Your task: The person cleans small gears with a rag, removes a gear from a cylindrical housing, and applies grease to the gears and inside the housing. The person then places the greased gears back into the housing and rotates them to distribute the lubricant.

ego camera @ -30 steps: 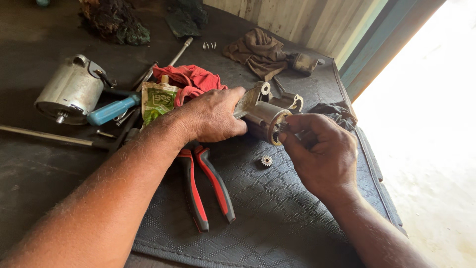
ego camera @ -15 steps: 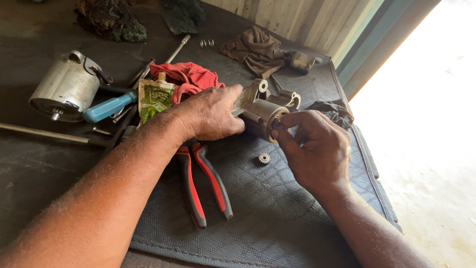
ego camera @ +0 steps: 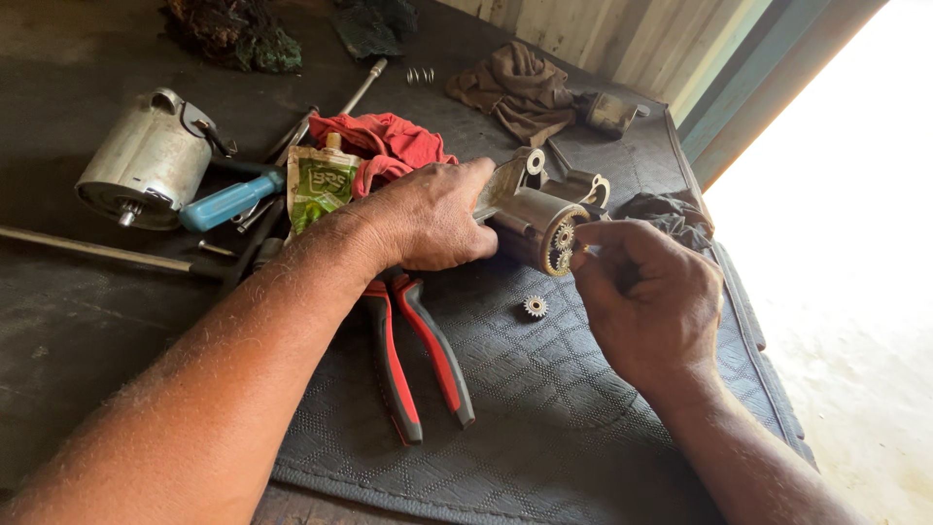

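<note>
At the far left of the bench a grey motor can (ego camera: 146, 160) lies on its side, with a long thin rod (ego camera: 92, 251) in front of it. Next comes a blue-handled tool (ego camera: 228, 201), then a green pouch (ego camera: 319, 181) leaning on a red rag (ego camera: 389, 144). Red-handled pliers (ego camera: 418, 355) lie on the quilted mat (ego camera: 544, 428), their head hidden under my wrist. My left hand (ego camera: 428, 219) is closed over the back of the metal gear housing (ego camera: 530, 209), pressing it down on the mat with its open end tipped toward my other hand. In that open end sit small gears (ego camera: 562, 238) inside a toothed ring. One loose gear (ego camera: 535, 307) lies on the mat just below the housing. My right hand (ego camera: 651, 301) is at the mouth of the housing, fingertips (ego camera: 586, 255) pinched narrow right at the gears; I cannot tell if they grip one. Behind, a brown cloth (ego camera: 520, 89) lies near the wall, and a dark rag (ego camera: 675, 214) beside my right hand.
</note>
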`<state>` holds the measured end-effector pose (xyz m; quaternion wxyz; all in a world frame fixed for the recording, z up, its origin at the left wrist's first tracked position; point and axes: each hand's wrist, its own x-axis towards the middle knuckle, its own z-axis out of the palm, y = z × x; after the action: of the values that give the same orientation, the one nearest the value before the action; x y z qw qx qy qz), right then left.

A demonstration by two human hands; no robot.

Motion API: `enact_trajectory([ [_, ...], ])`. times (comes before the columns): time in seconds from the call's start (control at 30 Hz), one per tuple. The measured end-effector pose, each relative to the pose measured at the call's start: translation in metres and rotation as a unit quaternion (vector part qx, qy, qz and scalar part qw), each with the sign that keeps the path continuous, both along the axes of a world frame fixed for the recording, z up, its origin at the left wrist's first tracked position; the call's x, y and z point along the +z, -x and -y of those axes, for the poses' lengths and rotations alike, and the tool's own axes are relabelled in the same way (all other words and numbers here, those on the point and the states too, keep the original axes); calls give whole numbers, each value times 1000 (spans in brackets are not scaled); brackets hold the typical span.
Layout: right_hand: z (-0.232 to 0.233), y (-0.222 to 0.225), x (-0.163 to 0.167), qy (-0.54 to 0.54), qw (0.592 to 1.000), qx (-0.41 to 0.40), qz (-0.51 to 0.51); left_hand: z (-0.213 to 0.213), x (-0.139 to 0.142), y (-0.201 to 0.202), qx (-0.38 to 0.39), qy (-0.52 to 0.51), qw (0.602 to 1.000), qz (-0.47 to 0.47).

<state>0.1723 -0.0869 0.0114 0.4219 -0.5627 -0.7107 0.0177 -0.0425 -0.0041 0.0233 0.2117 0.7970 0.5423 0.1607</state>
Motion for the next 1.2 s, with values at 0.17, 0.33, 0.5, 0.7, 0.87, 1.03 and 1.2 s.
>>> enact_trajectory([
  [0.17, -7, 4, -1, -6, 1000, -3, 7, 0, 0, 0, -7, -20, 1000, -4],
  [0.33, -9, 3, 0, 17, 1000, -7, 8, -1, -2, 0, -6, -21, 1000, -2],
  [0.5, -8, 0, -1, -1, 1000, 18, 2, -1, -3, 1, -6, -17, 1000, -12],
  [0.7, -10, 4, -1, 16, 1000, -3, 6, -3, -3, 1, -5, -17, 1000, -20],
  [0.87, -10, 7, 2, 17, 1000, -10, 18, -1, -2, 1, -1, -18, 1000, -17],
  [1.03, -11, 6, 3, 38, 998, -23, 49, 1, 0, 0, 2, -13, 1000, -15],
  [1.2, -15, 1, 4, -52, 993, 62, 85, 1, 1, 0, 11, 4, 1000, -23],
])
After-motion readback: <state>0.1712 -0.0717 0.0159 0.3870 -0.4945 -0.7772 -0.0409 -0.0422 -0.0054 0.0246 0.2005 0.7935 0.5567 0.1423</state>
